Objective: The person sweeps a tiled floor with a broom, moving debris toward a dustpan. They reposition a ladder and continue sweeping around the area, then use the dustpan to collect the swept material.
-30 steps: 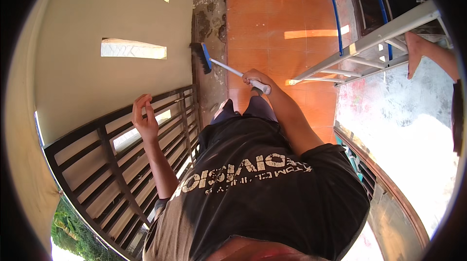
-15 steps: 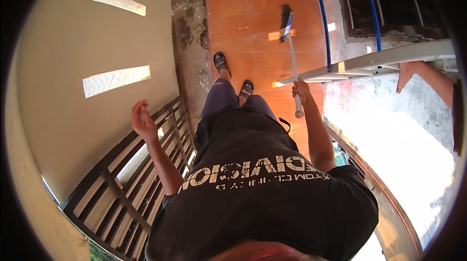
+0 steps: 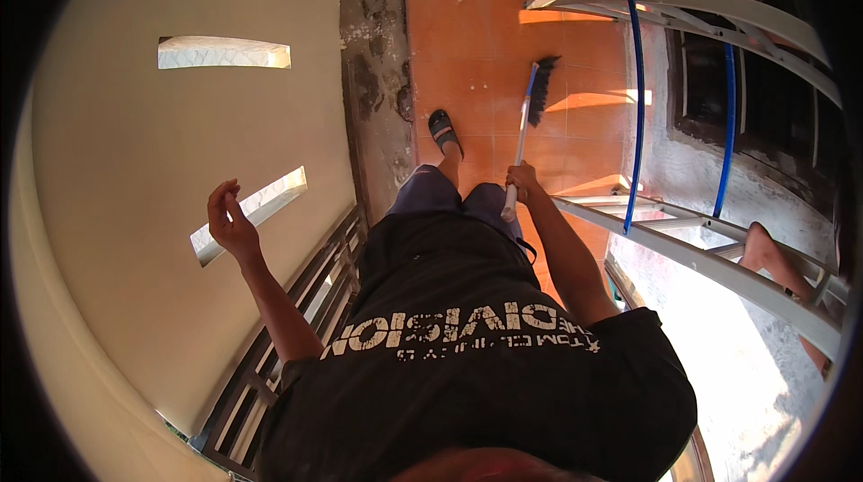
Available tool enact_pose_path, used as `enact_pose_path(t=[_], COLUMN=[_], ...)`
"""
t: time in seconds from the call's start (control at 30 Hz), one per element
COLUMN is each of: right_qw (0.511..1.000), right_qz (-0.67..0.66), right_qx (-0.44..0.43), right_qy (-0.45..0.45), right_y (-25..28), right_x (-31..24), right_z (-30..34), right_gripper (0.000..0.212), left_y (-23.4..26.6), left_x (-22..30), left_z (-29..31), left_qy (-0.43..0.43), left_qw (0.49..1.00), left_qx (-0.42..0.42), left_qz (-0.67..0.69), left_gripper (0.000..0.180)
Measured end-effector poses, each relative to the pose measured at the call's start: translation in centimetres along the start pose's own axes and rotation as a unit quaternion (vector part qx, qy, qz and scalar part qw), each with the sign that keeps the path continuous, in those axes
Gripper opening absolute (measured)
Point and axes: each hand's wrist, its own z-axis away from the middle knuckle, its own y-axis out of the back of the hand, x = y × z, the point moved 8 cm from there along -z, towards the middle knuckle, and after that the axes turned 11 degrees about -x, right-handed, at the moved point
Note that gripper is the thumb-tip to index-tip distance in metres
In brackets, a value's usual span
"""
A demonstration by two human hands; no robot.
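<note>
My right hand (image 3: 521, 182) is wrapped round the pale handle of a broom (image 3: 522, 133), close to its upper end. The broom's blue-edged head with dark bristles (image 3: 541, 91) is over the orange tiled floor (image 3: 490, 28), ahead and to the right; whether the bristles touch the tiles I cannot tell. Raised out to the left, my left hand (image 3: 233, 219) holds nothing, its fingers loosely bent and apart from the thumb. It is nearest the cream wall (image 3: 243, 118) with slot openings.
On the right stands a metal stepladder (image 3: 719, 253) with blue side bars (image 3: 637, 113). Another person's foot (image 3: 760, 248) is on it. A dark slatted railing (image 3: 310, 289) runs along my left. A rough concrete strip (image 3: 373, 41) borders the tiles.
The broom and my right hand have swung left and nearer my body, and the bristles now face right. My left hand has shifted left. The ladder appears lower in view as I move forward.
</note>
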Motion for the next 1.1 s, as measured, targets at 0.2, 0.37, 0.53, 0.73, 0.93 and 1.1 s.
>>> enact_pose_path(t=[0.2,0.37,0.53,0.73,0.93,1.1], right_qw=[0.959,0.947,0.959,0.945,0.930,0.898], right_qz=[-0.017,0.208,0.279,0.278,0.314,0.430], right_qx=[-0.126,-0.136,-0.035,0.116,0.160,0.083], right_qy=[-0.255,-0.205,-0.048,0.126,0.104,0.034], right_y=[-21.3,-28.7,-29.0,-21.4,-15.4,-22.8], right_x=[-1.8,-10.9,-25.7,-48.2,-59.9,-52.5], right_z=[-7.8,-8.7,-5.2,-10.1,-27.1,-35.5], right_gripper=[0.029,0.057,0.056,0.018,0.017,0.027], left_y=[-4.8,-10.3,-13.9,-16.2,-19.1,-21.1], left_x=[3.4,6.6,5.9,4.2,6.2,6.8], left_z=[-9.9,-14.8,-17.2,-18.3,-20.6,-25.2], left_qy=[-0.067,-0.099,-0.053,0.087,0.141,0.157], left_qw=[0.996,0.989,0.992,0.993,0.989,0.986], left_qx=[-0.054,-0.112,-0.114,-0.029,-0.034,-0.041], left_qz=[0.037,0.008,0.025,0.077,0.029,0.026], left_gripper=[0.017,0.016,0.016,0.017,0.016,0.016])
